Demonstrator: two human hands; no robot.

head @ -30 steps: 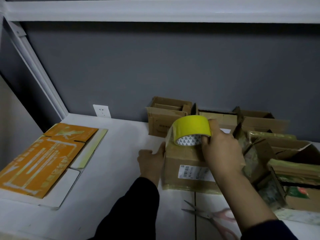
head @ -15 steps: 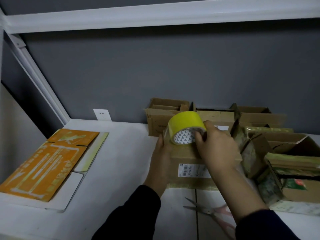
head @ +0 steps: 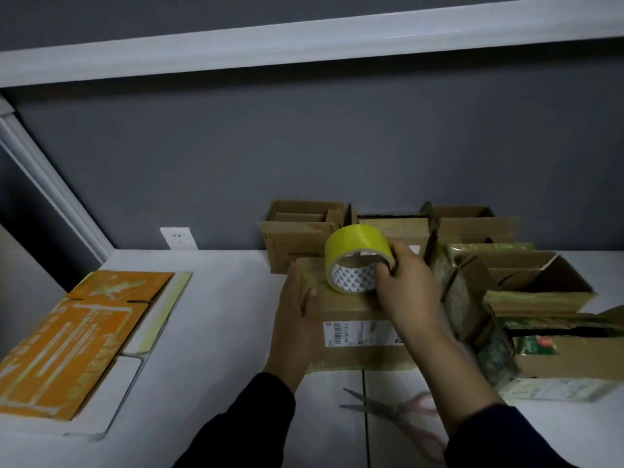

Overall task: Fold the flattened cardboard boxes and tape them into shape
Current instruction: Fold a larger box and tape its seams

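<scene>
A closed brown cardboard box with a white barcode label stands on the white table in front of me. My left hand lies flat against the box's left side with straight fingers and the thumb over its top edge. My right hand grips a yellow roll of tape, which is on top of the box. A flattened orange cardboard box lies at the left of the table.
Several folded open cardboard boxes crowd the back and right, up against the grey wall. Scissors with pink handles lie near the front edge, under my right forearm. A white wall socket sits at the back.
My left hand has slid forward along the box's left side and flattened against it. The tape roll has tilted and shifted a little left on the box top.
</scene>
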